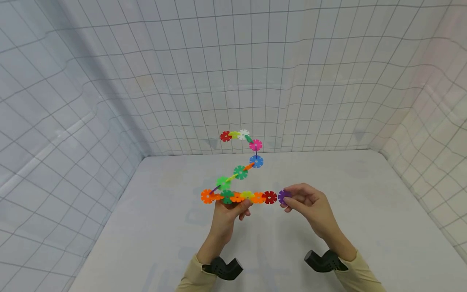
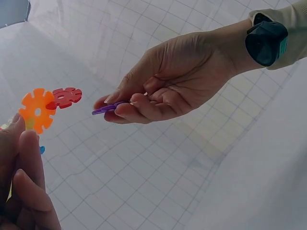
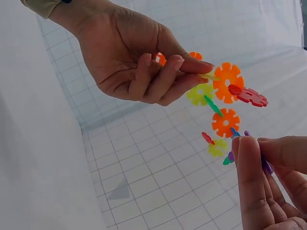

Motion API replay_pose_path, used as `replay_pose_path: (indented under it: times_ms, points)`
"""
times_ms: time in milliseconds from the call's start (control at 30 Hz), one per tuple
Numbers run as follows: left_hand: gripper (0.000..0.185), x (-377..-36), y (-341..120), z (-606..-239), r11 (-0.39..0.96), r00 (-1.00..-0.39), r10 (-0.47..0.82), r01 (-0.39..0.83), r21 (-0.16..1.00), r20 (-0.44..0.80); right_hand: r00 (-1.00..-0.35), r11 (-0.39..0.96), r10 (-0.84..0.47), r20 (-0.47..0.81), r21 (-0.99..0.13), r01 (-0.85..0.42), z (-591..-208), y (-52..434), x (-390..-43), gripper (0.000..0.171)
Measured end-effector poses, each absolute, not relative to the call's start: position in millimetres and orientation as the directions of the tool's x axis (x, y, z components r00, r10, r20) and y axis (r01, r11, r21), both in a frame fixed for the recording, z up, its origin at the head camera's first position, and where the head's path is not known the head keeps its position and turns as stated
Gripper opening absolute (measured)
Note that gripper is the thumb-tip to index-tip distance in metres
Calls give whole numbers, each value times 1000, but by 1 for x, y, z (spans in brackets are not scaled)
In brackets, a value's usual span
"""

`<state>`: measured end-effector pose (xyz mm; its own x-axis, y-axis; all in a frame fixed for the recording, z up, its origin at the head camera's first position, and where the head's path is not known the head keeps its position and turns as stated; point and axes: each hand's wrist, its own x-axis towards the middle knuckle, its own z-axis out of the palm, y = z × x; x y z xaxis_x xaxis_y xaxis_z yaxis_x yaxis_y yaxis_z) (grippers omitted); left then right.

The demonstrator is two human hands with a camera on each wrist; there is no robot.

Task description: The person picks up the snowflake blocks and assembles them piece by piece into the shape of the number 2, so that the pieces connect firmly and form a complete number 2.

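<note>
A chain of coloured snowflake discs (image 1: 240, 172) hangs in the air above a white table (image 1: 164, 227). My left hand (image 1: 230, 207) pinches its lower row near the green and orange discs (image 3: 229, 82). The row ends at a dark red disc (image 1: 269, 197) (image 2: 66, 96) (image 3: 249, 95). My right hand (image 1: 299, 200) pinches a loose purple disc (image 1: 283, 196) (image 2: 108, 108) just to the right of the red one, a small gap apart. In the right wrist view only slivers of the purple disc (image 3: 265, 165) show behind my fingertips (image 3: 249, 158).
White gridded cloth walls (image 1: 109, 81) close in the table at the back and both sides. Black wrist mounts (image 1: 223, 267) sit on both forearms, below beige sleeves (image 1: 365, 275).
</note>
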<state>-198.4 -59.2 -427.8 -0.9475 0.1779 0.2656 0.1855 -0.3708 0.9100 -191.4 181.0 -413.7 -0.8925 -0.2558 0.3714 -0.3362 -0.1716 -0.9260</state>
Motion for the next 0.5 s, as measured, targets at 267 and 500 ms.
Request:
replay_pose_path:
  times_ms: [267, 500]
  points:
    - [12, -198, -58, -428, -367, -941, 186, 201, 908, 284, -885, -108, -222, 410, -912, -395, -412, 178, -189, 26]
    - [9, -201, -59, -428, -361, -941, 175, 212, 908, 289, -947, 204, -277, 165, -953, -225, -430, 180, -207, 25]
